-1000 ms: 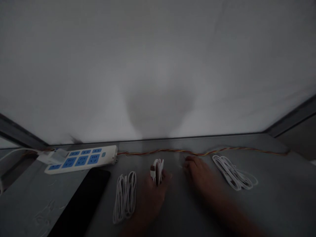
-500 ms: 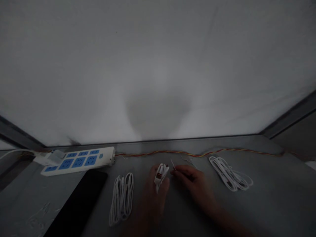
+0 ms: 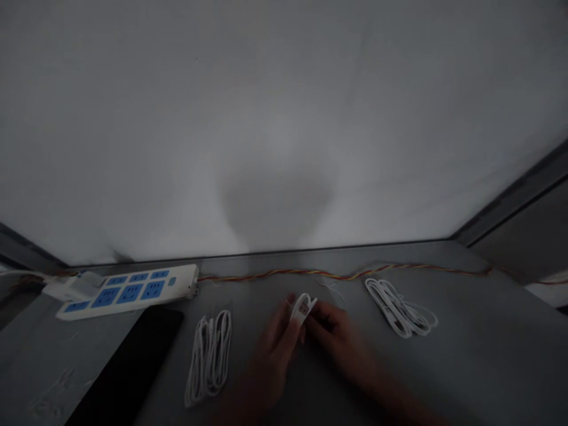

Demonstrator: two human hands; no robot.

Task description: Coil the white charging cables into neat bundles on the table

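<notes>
My left hand (image 3: 273,349) is at the middle of the grey table, shut on a small bundle of white cable (image 3: 302,307) with a reddish-brown connector end showing. My right hand (image 3: 335,340) has closed in from the right, its fingertips against the bundle's lower side. Its fingers partly hide what they touch. Thin pale wire ends (image 3: 329,288) lie just above that hand. A coiled white cable (image 3: 208,355) lies left of my left hand, and another coiled white cable (image 3: 397,309) lies right of my right hand.
A white power strip (image 3: 126,299) with blue sockets and a plug at its left end lies at back left. A black tablet or phone (image 3: 133,367) lies in front of it. A twisted red-yellow wire (image 3: 341,274) runs along the table's back edge, below a pale backdrop (image 3: 284,118).
My hands have come together, with the right hand moving left to the bundle. The bundle has shifted right and turned. The whole scene sits slightly further left in view.
</notes>
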